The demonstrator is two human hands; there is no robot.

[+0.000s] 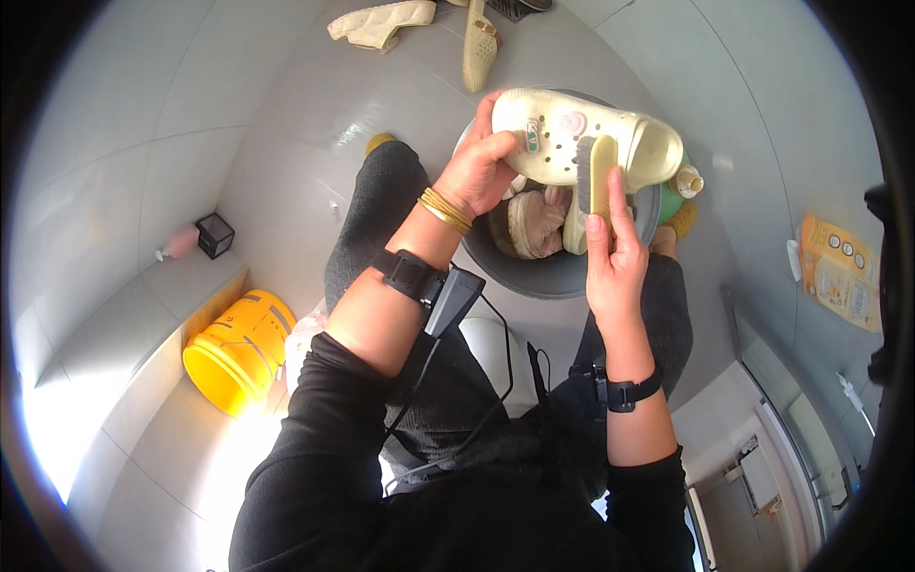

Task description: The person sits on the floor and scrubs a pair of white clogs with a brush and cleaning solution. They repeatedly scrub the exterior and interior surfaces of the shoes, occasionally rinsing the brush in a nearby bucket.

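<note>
My left hand [477, 161] grips a cream foam clog [557, 143] by its toe end, thumb on top and fingers behind. The clog has round holes and two decorative charms, one pink and one with green. In my right hand [618, 261] is a scrubbing brush [605, 168] with a pale yellow back and grey bristles. The bristles face the clog's upper beside the strap; whether they touch it I cannot tell. Below, a grey basin [529, 286] holds a pinkish shoe [536, 223] and another cream shoe [575, 232], partly hidden by the clog and my right hand.
Cream footwear [382, 23] and a cream slipper [479, 53] lie on the tiles ahead. A green bottle [672, 204] stands right of the basin. On my left, a yellow bucket [239, 350] lies tilted. An orange pouch [840, 272] is at the right wall. Cables hang from my left wrist device.
</note>
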